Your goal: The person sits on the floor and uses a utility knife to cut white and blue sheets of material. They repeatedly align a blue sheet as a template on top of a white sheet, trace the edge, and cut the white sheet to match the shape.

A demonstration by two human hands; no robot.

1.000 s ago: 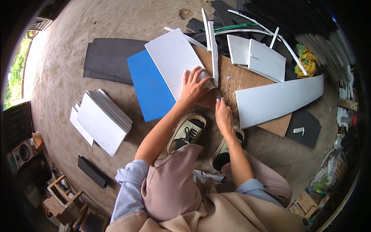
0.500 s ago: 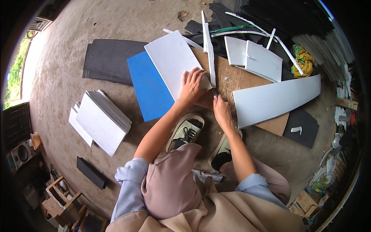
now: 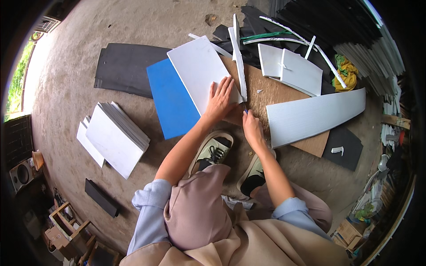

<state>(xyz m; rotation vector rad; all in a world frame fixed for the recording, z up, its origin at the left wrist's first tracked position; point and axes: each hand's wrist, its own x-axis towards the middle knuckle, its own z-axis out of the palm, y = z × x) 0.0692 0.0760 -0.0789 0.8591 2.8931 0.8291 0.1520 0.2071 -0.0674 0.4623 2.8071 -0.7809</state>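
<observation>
My left hand (image 3: 219, 101) lies flat with fingers stretched out on a white foam board (image 3: 195, 66), pressing it near its right edge. My right hand (image 3: 253, 128) grips a knife (image 3: 245, 107), its thin blade at the board's near right corner; most of the handle is hidden in my fingers. A narrow white strip (image 3: 239, 71) stands along the board's right edge, its lower end beside the blade. Beneath the white board lies a blue sheet (image 3: 171, 102), and a brown wooden board (image 3: 257, 82) extends under the work to the right.
White boards are stacked (image 3: 117, 142) at left, near a black block (image 3: 102, 197). Dark sheets (image 3: 128, 68) lie beyond. Right of my hands are a ribbed white panel (image 3: 317, 115), two white pieces (image 3: 301, 71) and a yellow-green cloth (image 3: 346, 73). My shoes (image 3: 213, 153) are close to the boards.
My right hand and the knife have moved slightly toward me and left along the board's edge. The white strip leans a little differently. My left hand stays on the board.
</observation>
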